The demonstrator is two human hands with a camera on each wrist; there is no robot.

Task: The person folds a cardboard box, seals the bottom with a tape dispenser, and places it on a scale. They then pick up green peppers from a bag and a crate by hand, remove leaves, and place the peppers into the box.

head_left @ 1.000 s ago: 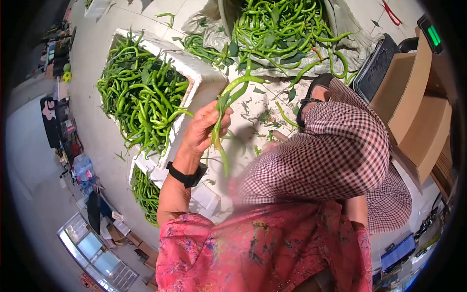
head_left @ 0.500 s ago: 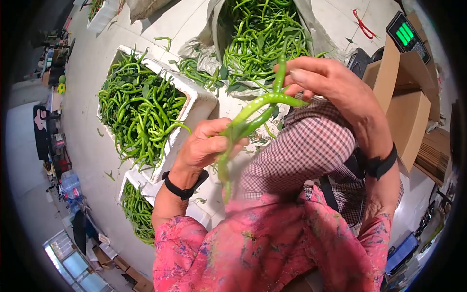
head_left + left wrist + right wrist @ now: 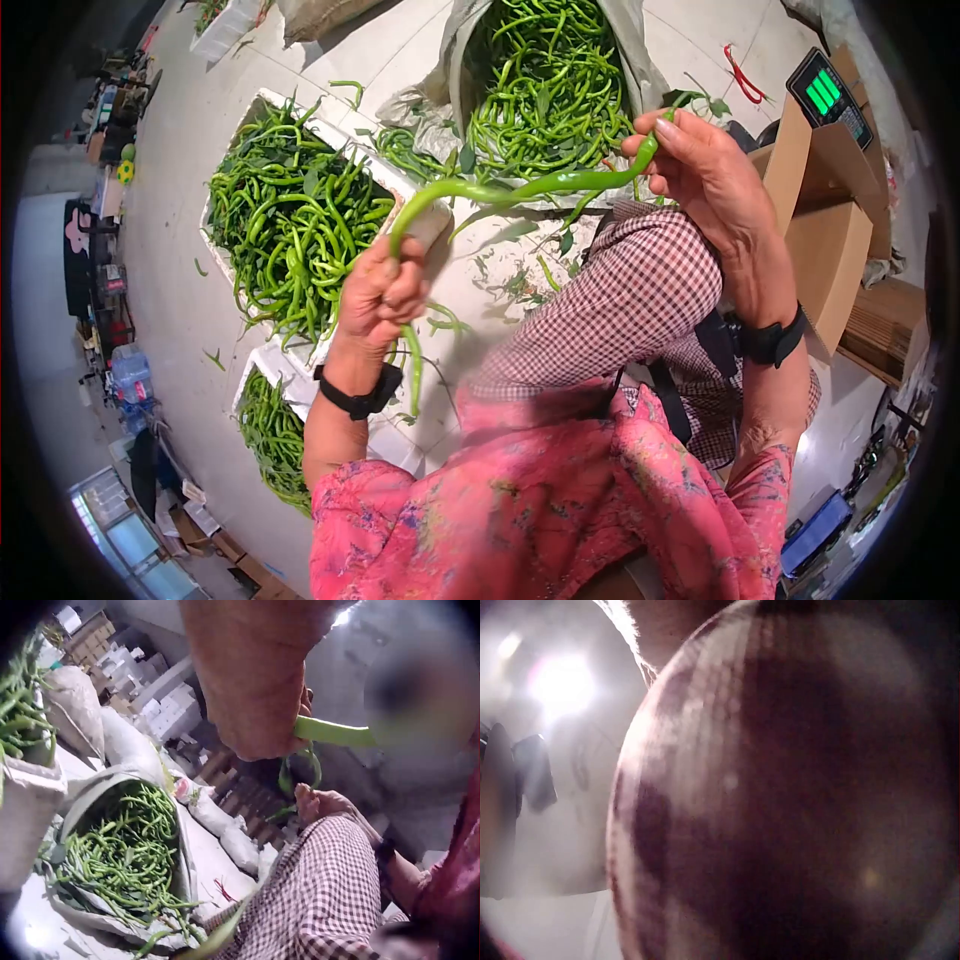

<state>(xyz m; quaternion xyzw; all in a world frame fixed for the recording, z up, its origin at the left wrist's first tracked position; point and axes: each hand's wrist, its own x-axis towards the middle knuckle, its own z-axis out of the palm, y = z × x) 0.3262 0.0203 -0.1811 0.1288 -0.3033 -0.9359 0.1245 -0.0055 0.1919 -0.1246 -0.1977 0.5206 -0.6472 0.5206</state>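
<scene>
In the head view my left hand (image 3: 383,293) grips several long green chili peppers (image 3: 460,188). One pepper end (image 3: 414,372) hangs below that fist. My right hand (image 3: 712,175) pinches the far tip of a pepper (image 3: 585,181) between thumb and fingers, with a leafy sprig (image 3: 712,103) just beyond it. The peppers stretch between both hands, above the checked trouser knee. From the left wrist the left hand (image 3: 255,690) shows from behind, a pepper (image 3: 335,732) sticking out of it. Dark, blurred checked cloth (image 3: 705,787) fills most of the right wrist view.
A white foam box (image 3: 425,225) heaped with peppers stands at left, a second box of peppers (image 3: 272,440) below it. An open sack (image 3: 450,90) of peppers lies ahead. Cardboard boxes (image 3: 835,250) and a lit scale display (image 3: 824,92) are at right. Leaf scraps litter the floor.
My right hand has come into view from below and now pinches a pepper's tip. My left hand has moved left and slightly down, and the peppers now stretch across between the hands.
</scene>
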